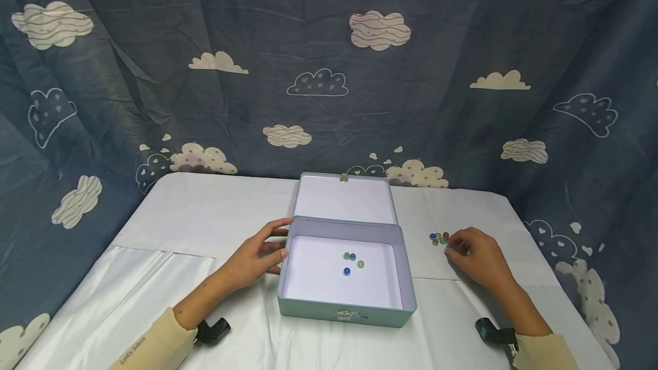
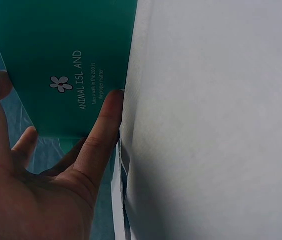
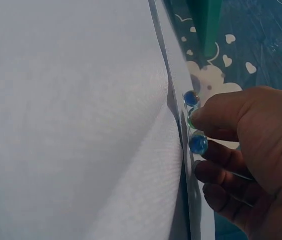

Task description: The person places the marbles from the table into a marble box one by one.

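A green tin box [image 1: 345, 317] stands in the middle of the table with its hinged lid [image 1: 345, 197] laid back. Several blue and green glass marbles [image 1: 346, 271] lie on its pale floor. My left hand [image 1: 252, 258] rests against the box's left side, fingers spread, one fingertip on the lettered green wall [image 2: 81, 45] in the left wrist view. To the right of the box, my right hand [image 1: 478, 256] is at a small cluster of marbles [image 1: 435, 242]. Its thumb and fingers curl close about a blue marble [image 3: 198, 144]; I cannot tell whether they pinch it.
White cloth [image 1: 205, 216] covers the table. A dark blue curtain [image 1: 319, 130] with printed clouds hangs behind it and along the sides. Black wrist cameras [image 1: 213, 333] sit at both sleeve cuffs. The raised lid reaches back near the table's far edge.
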`<act>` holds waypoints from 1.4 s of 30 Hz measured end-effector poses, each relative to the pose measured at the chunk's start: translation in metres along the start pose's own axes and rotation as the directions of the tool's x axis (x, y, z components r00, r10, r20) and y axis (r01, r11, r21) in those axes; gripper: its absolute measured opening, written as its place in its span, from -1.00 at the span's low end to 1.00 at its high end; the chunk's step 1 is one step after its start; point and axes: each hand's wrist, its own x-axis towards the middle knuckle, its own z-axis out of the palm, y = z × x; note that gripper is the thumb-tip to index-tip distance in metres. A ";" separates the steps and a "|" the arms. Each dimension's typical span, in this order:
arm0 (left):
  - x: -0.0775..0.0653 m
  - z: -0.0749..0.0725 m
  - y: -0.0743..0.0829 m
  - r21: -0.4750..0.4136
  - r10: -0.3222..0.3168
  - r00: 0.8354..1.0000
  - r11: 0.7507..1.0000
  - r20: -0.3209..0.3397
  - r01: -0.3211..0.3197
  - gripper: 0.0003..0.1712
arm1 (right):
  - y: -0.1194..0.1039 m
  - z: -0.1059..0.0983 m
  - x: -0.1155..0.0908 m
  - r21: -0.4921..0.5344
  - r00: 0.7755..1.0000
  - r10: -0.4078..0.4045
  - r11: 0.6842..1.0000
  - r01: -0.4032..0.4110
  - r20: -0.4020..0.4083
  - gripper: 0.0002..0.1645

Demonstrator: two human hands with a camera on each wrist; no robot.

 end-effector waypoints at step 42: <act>0.000 0.000 -0.001 -0.002 -0.006 1.000 1.000 -0.002 0.006 -0.24 | -0.018 -0.021 0.001 0.002 0.974 -0.001 1.000 0.001 0.226 -0.82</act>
